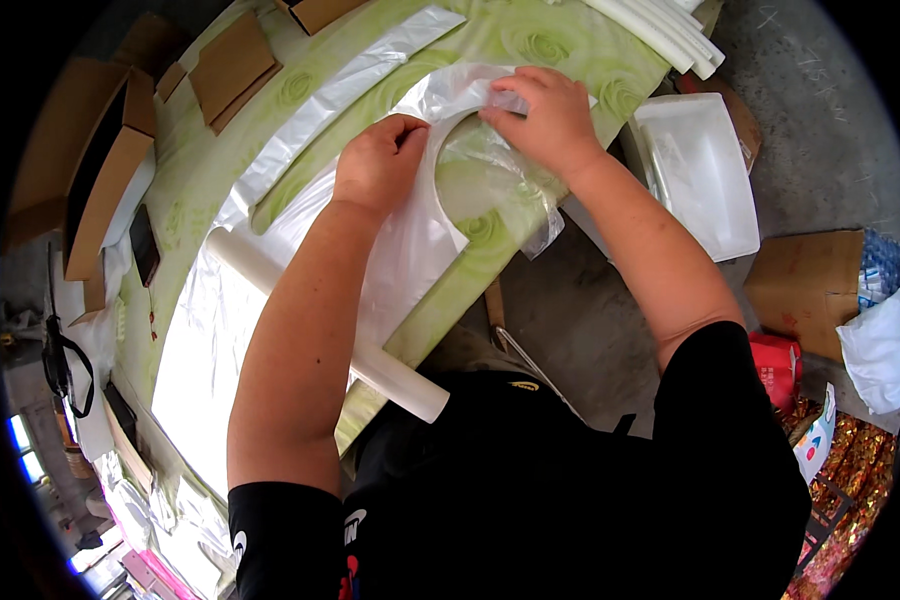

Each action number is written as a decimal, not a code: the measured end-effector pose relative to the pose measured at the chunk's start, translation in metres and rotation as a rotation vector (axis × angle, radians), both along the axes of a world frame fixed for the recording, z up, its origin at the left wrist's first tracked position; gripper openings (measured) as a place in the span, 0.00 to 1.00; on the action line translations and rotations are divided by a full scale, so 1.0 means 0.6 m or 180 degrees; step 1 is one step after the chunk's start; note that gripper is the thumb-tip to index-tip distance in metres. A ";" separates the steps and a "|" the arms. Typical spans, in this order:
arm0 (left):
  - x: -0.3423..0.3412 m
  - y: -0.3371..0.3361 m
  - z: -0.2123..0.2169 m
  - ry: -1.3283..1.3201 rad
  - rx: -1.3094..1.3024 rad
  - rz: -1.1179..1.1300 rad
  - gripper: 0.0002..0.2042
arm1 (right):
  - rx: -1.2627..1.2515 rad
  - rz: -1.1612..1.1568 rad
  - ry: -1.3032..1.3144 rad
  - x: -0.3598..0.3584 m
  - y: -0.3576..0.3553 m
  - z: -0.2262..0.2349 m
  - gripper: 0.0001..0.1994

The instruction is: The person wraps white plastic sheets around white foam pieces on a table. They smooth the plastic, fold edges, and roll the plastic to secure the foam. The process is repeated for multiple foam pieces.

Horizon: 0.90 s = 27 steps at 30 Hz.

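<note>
White plastic film point(410, 265) spreads over the table, with curved cut-outs and a long strip point(340, 95) reaching toward the far side, much like a bag with handles. My left hand point(382, 165) is closed, its thumb and fingertips pinching the film beside a rounded edge. Farther right, my right hand point(552, 118) bends its thumb and fingers around the bunched top of the same film. Below its thumb, thin clear plastic point(543, 238) hangs over the table edge. A white tube point(405, 384) lies slantwise across the film, its middle hidden under my left forearm.
A green rose-patterned cloth point(295, 85) covers the table. Cardboard boxes point(232, 68) and a dark phone point(144, 245) lie at the left. White tubes point(660, 30) rest at the far right corner. Beside the table stand a white bin point(705, 175) and a cardboard box point(805, 290).
</note>
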State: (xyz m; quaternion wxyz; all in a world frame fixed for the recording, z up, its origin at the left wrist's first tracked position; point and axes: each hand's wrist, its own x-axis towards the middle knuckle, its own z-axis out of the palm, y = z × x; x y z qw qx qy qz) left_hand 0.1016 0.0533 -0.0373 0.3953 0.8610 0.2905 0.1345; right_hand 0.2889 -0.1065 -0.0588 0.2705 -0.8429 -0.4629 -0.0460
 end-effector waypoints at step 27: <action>-0.002 -0.005 -0.008 -0.0006 0.0474 -0.0076 0.13 | -0.0267 -0.1015 -0.0132 0.060 0.038 -0.010 0.35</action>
